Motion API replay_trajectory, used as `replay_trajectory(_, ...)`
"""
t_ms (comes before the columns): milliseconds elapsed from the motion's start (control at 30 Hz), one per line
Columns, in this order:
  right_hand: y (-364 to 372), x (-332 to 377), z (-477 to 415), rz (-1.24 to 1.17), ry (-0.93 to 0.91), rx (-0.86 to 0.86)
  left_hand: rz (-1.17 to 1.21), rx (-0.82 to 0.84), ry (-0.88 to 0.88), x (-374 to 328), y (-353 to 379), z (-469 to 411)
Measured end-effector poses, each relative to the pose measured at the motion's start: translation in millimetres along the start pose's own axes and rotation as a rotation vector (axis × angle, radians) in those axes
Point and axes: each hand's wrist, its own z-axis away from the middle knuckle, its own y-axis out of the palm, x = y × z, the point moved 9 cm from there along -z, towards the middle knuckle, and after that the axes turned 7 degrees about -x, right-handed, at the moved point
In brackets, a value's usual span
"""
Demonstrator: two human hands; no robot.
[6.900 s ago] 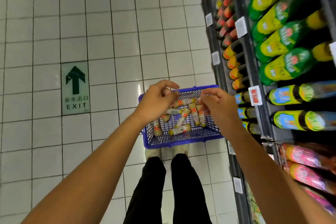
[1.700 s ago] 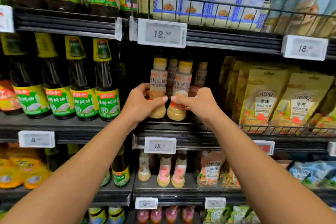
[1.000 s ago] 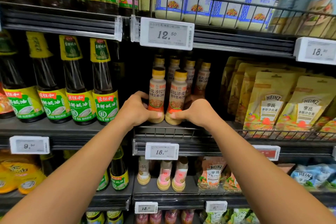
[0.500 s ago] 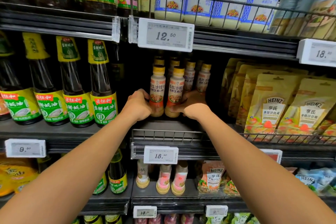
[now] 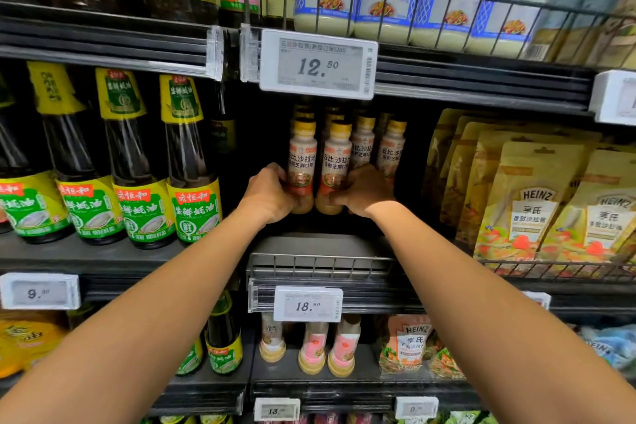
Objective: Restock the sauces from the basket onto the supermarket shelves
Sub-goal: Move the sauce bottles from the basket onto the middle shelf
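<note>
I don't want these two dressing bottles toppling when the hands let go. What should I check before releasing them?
1. Left hand grips the left bottle: ok.
2. Right hand grips the right bottle: ok.
3. Both bottles upright, labels facing out: ok.
4. Bottle bases seated on the shelf: cannot tell, it is too dark underneath.
5. Rear bottles standing upright: ok.

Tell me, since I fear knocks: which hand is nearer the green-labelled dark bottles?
Left. The left hand grips a dressing bottle just right of the green-labelled dark bottles; the right hand grips the neighbouring dressing bottle, farther right.
</note>
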Motion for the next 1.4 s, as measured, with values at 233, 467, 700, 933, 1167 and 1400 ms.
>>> replay_trajectory(233, 2, 2, -4, -0.010, -0.016, -0.017, 0.014, -0.031, 0.003, 5, 2, -4)
replay_trajectory(467, 4, 3, -2, -0.022, -0.007, -0.013, 0.037, -0.048, 0.004, 6, 4, -6)
replay_trajectory(700, 3, 7, 5, -0.014, -0.005, -0.013, 0.074, -0.040, -0.005, 11, 7, -6)
replay_trajectory(933, -12, 8, 16, 0.012, 0.026, -0.057, 0.142, -0.048, -0.063, 24, -1, 5)
replay_trajectory(1167, -16, 9, 41, -0.058, 0.014, 0.001, 0.135, -0.012, 0.053, 4, -25, 40)
replay_trajectory(1400, -36, 33, 82, -0.515, -0.175, -0.005, 0.209, -0.201, 0.184, -28, -63, 97)
